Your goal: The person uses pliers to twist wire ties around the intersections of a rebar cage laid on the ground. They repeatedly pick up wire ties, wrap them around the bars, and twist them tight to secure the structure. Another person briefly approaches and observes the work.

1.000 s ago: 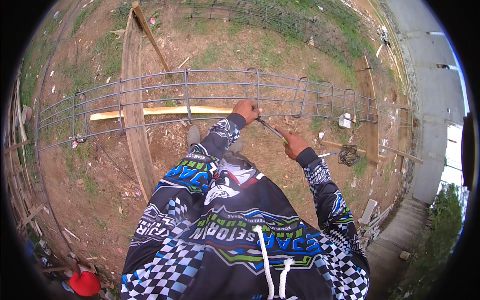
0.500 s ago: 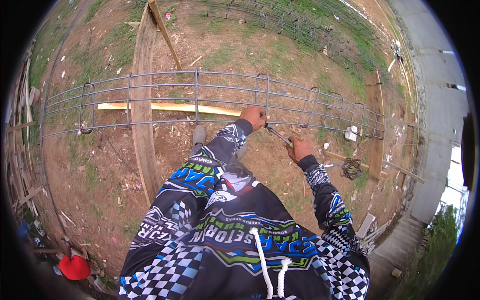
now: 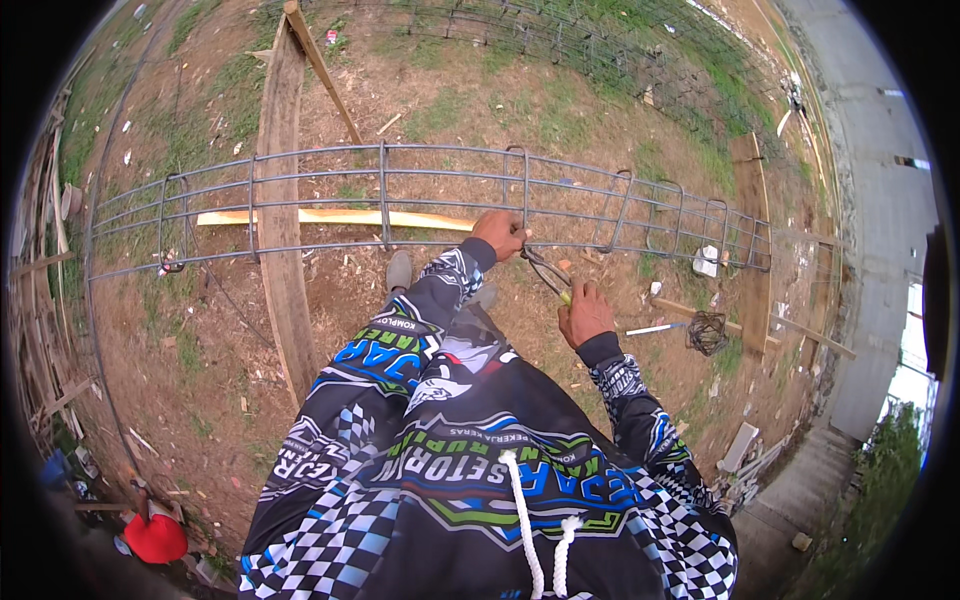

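A long rebar cage of grey bars and square stirrups runs across in front of me. At its near bar, beside a stirrup, my left hand is closed with fingertips pinched together; what they hold is too small to make out. Pincers with yellowish-green grips reach from my right hand up to that same joint. Their jaws meet the bar next to my left fingertips, and the handles stand apart. My right hand is wrapped around the grips.
Two upright-set planks lie under the cage. A pale wood strip runs beneath it. To the right are a coil of tie wire, a white pen-like stick and a white block. A person in red is at lower left.
My right hand has moved left and slightly down, closer to my left hand. The pincers' handles have spread apart. My left hand remains at the same joint.
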A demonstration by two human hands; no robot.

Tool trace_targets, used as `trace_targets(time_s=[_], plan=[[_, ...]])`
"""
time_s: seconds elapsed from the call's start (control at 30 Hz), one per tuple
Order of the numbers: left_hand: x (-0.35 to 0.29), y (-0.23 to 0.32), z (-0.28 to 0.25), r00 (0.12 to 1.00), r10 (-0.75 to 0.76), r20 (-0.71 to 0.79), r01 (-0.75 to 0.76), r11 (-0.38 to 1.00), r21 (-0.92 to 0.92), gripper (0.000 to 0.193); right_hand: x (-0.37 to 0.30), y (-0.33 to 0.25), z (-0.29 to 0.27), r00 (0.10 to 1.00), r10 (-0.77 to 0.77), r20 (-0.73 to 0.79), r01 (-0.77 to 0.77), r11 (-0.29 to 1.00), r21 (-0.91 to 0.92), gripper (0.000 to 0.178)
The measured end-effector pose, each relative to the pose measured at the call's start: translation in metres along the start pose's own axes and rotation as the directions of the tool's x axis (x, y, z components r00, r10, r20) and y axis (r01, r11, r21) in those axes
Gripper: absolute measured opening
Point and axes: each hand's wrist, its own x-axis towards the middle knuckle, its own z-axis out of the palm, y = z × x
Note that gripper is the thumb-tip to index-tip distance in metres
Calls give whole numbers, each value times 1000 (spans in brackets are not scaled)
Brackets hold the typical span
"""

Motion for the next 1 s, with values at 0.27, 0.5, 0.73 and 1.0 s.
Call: trace_targets(time_s=[0.27, 0.5, 0.73, 1.0], plan=[[2, -4, 1, 1000, -19, -11, 19, 1000, 9, 30, 58, 60, 9, 937, -348, 39, 342, 934, 104, 39], [-1, -4, 2, 999, -27, 29, 26, 999, 26, 29, 10, 5, 32, 758, -115, 642, -598, 270, 755, 35], [-2, -3, -1, 1000, 22, 6, -22, 999, 45, 30, 1, 8, 16, 925, -27, 379, -230, 756, 613, 53], [-3, -7, 2, 999, 32, -34, -32, 999, 11, 32, 36, 60, 45, 994, -81, 71, 69, 986, 150, 51]])
